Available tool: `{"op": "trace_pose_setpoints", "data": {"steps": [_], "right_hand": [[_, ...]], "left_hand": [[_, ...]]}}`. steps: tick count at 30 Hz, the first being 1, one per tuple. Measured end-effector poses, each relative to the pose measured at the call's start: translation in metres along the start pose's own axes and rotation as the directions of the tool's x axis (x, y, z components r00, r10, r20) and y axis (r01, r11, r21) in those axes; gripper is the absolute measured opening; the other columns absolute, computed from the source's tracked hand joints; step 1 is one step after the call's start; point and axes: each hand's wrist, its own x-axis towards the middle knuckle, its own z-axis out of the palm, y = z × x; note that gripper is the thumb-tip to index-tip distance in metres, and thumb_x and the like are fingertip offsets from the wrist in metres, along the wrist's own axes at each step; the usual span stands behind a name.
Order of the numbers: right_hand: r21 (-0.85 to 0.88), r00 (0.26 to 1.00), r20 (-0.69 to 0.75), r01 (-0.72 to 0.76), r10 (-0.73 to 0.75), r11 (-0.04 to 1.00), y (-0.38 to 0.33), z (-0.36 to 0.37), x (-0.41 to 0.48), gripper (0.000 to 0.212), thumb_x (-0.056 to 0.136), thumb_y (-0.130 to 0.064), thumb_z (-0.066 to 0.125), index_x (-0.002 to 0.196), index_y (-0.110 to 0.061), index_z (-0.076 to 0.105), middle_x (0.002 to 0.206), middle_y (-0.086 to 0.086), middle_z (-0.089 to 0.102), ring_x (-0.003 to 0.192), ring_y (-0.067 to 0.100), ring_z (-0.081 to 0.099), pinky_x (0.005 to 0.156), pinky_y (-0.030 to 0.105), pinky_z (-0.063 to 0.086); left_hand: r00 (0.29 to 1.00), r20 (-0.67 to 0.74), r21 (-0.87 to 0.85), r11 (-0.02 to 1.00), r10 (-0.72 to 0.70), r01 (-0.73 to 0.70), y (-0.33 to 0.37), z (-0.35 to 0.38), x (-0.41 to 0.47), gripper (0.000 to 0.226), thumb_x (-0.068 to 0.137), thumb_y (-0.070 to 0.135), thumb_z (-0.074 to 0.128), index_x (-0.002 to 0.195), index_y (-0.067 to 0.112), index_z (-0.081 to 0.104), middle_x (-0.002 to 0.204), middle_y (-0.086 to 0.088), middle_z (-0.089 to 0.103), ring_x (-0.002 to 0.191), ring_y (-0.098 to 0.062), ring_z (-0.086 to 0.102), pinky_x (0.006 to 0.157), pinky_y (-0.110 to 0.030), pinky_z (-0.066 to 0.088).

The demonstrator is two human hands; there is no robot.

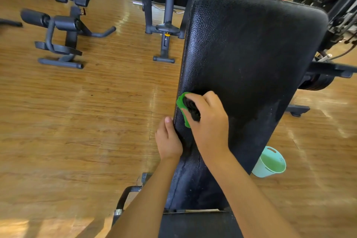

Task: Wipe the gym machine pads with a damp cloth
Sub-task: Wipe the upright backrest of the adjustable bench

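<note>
Wood-plank floor all around, glossy with glare. Black pebbled back pad filling the middle, tilted up and away, with lighter smeared patches on its lower right stretch. Flat black seat pad at the bottom edge, just below it. Well apart on the left, two dark gym machines: a roller bench and a padded curl stand. Pale green bucket upright on the floor beside the pad's right edge, partly hidden behind it. Low on the pad's left edge, the right hand, fingers curled tight round a bunched green cloth, dark at its core, pressed against the pad face. Just below and beside it, the left hand, wrapped round that same edge, thumb lying up along the side.
</note>
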Motion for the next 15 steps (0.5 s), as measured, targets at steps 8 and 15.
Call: {"op": "trace_pose_setpoints", "data": {"steps": [8,15], "right_hand": [[-0.027,0.997,0.072,-0.002,0.003,1.0,0.01,0.008,-0.046,0.024,0.079,-0.016,0.078,0.101,-0.014,0.07,0.081,0.004,0.053,0.075,0.02,0.056,0.053,0.034,0.051],[0.04,0.984,-0.141,-0.102,0.106,0.994,0.028,-0.024,0.006,0.026,0.081,-0.015,0.073,0.105,-0.006,0.068,0.085,0.009,0.053,0.079,0.025,0.053,0.072,0.025,0.042]], "left_hand": [[1.0,0.003,0.008,1.0,-0.017,0.017,0.004,0.0,-0.001,0.042,0.091,0.056,0.021,0.063,0.03,0.039,0.052,0.013,0.048,0.051,-0.003,0.039,0.052,-0.024,0.028],[0.998,0.003,0.095,0.993,0.063,-0.063,0.005,-0.001,-0.004,0.049,0.09,0.055,0.021,0.084,0.015,0.047,0.067,0.012,0.045,0.062,0.005,0.046,0.056,-0.012,0.031]]}}
